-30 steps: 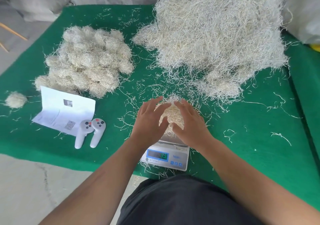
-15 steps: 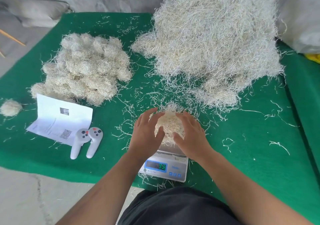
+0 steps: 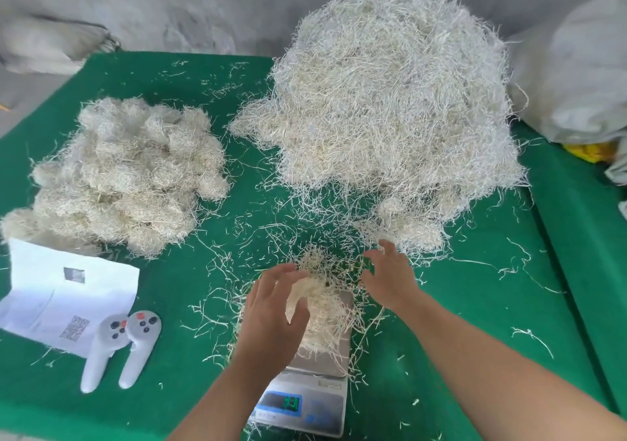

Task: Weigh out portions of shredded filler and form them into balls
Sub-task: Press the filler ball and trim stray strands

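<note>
A portion of pale shredded filler [image 3: 325, 301] lies on the pan of a small digital scale [image 3: 305, 403] at the table's near edge. My left hand [image 3: 271, 318] hovers at the portion's left side, fingers spread and relaxed. To the right, my right hand [image 3: 390, 274] is lifted off the portion with its fingers loosely spread and nothing in them. A big heap of loose filler [image 3: 390, 101] rises at the back right. A pile of several finished balls [image 3: 129, 176] sits at the left.
The table is covered in green felt [image 3: 475, 305] strewn with loose strands. A white paper sheet [image 3: 68, 291] and two white handheld controllers [image 3: 118, 349] lie at the near left. A pale plastic bag [image 3: 576, 77] stands at the far right.
Both hands have let go of the portion they were cupping on the scale; the right hand has moved away to the right. The filler now lies looser and spread out.
</note>
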Demonstrator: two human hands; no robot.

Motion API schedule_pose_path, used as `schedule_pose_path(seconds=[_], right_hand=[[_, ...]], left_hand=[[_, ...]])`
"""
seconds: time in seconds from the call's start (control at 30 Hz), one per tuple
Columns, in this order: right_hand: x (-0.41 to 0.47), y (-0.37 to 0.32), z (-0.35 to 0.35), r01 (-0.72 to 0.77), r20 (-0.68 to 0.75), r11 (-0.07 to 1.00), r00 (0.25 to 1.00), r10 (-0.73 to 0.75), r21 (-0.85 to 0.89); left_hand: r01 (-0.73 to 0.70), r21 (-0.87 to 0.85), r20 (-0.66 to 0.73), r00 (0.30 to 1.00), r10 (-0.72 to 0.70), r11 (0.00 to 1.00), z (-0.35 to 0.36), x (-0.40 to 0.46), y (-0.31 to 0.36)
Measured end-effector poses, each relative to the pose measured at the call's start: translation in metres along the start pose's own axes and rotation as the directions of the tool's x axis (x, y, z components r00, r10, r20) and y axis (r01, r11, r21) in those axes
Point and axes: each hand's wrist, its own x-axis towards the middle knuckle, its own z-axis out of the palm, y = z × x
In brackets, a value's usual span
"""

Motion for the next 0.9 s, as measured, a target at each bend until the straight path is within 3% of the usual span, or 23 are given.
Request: schedule_pose_path(seconds=[0.1, 0.27, 0.33, 0.43, 0.5, 0.57, 0.63, 0.67, 0.73, 0.8, 0.9], right_hand=[[0.040, 0.006, -0.006, -0.003, 0.112, 0.982, 0.993, 0.025, -0.188], [0.067, 0.014, 0.003, -0.119, 0.250, 0.970, 0.953, 0.172, -0.213], [0.063, 0.005, 0.000, -0.096, 0.214, 0.992, 0.971, 0.111, -0.079], [0.043, -0.011, -0.014, 0.042, -0.026, 0.997, 0.999, -0.040, 0.069], [0.019, -0.016, -0.022, 0.203, -0.210, 0.973, 0.961, -0.177, 0.110], [-0.007, -0.020, -0.027, 0.356, -0.310, 0.921, 0.904, -0.296, 0.158], [-0.028, -0.022, -0.029, 0.443, -0.284, 0.882, 0.877, -0.388, 0.162], [-0.035, -0.022, -0.030, 0.462, -0.235, 0.874, 0.876, -0.422, 0.153], [-0.043, -0.018, -0.029, 0.458, -0.165, 0.869, 0.886, -0.432, 0.185], [-0.047, -0.012, -0.032, 0.393, -0.201, 0.857, 0.918, -0.342, 0.333], [-0.040, -0.007, -0.042, 0.317, -0.344, 0.795, 0.927, -0.147, 0.517]], left_hand=[[-0.002, -0.018, 0.012, 1.000, 0.002, 1.000, 0.001, 0.013, 0.006], [0.008, 0.021, 0.102, 0.995, -0.010, 1.000, 0.002, 0.042, 0.017], [0.024, -0.018, 0.143, 0.990, -0.021, 1.000, 0.006, 0.056, 0.021], [0.195, -0.205, 0.206, 0.967, -0.152, 0.959, 0.015, 0.080, 0.036], [0.412, -0.419, 0.291, 0.905, -0.311, 0.809, 0.024, 0.104, 0.050], [0.628, -0.556, 0.463, 0.778, -0.424, 0.544, 0.032, 0.131, 0.062], [0.756, -0.606, 0.641, 0.648, -0.412, 0.247, 0.039, 0.153, 0.066], [0.780, -0.593, 0.676, 0.618, -0.402, 0.201, 0.041, 0.159, 0.069], [0.793, -0.531, 0.632, 0.606, -0.483, 0.299, 0.048, 0.165, 0.071], [0.765, -0.512, 0.549, 0.641, -0.536, 0.390, 0.056, 0.163, 0.068], [0.638, -0.523, 0.466, 0.769, -0.438, 0.565, 0.050, 0.156, 0.065]])
